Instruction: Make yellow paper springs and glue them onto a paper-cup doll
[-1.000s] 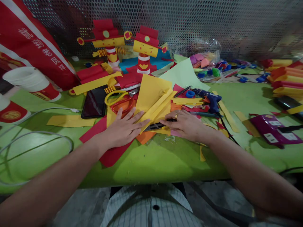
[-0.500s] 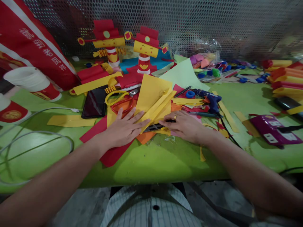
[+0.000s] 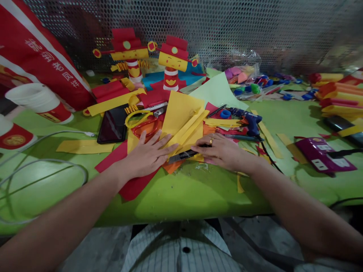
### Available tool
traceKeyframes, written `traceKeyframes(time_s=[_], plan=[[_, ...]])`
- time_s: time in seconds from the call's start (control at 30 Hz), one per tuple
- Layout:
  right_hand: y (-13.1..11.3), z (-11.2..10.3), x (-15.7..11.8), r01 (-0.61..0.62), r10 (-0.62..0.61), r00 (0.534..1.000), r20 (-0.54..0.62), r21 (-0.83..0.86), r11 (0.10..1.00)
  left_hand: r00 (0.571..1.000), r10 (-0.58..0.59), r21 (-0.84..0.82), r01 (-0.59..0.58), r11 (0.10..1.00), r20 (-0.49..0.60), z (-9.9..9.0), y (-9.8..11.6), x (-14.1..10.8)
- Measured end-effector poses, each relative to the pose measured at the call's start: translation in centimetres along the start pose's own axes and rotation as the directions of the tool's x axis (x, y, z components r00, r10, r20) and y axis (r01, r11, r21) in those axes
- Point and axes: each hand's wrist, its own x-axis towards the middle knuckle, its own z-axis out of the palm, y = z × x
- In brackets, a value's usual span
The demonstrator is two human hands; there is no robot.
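Note:
My left hand (image 3: 148,155) lies flat with spread fingers on a pile of red and yellow paper sheets (image 3: 181,115), pressing them onto the green table (image 3: 184,192). My right hand (image 3: 222,151), wearing a ring, rests on the same pile and grips a dark utility knife (image 3: 183,155) whose tip points left toward my left fingertips. Scissors with red and yellow handles (image 3: 143,122) lie just beyond my left hand.
A black phone (image 3: 112,124) lies left of the scissors. Two red-and-yellow paper figures (image 3: 172,62) stand at the back. A blue glue gun (image 3: 252,122), a purple power strip (image 3: 323,158), paper cups (image 3: 39,102), white cables (image 3: 42,166) and foam rolls (image 3: 340,96) lie around.
My right hand and the knife have slid slightly left along the yellow paper. My left hand has stayed pressed on the pile.

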Motion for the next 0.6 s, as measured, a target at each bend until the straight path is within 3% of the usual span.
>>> traceKeyframes(time_s=[0.1, 0.2, 0.33, 0.6], plan=[[1.2, -0.7, -0.8, -0.124, 0.129, 0.977, -0.169, 0.042, 0.991, 0.999, 0.017, 0.012, -0.017, 1.0, -0.033, -0.1, 0.0, -0.1], [2.9, -1.5, -1.2, -0.313, 0.304, 0.909, -0.285, 0.017, 0.95, 0.997, 0.037, 0.008, -0.036, 0.999, -0.064, -0.2, -0.1, -0.4], [5.9, -2.1, -0.9, -0.479, 0.438, 0.847, -0.301, -0.077, 0.874, 0.992, 0.037, 0.008, -0.037, 0.999, -0.117, -0.3, -0.3, -0.9], [14.0, -2.1, 1.0, -0.601, 0.533, 0.793, -0.294, -0.239, 0.763, 0.977, 0.022, 0.011, -0.02, 1.0, -0.213, -0.7, -0.1, -1.3]])
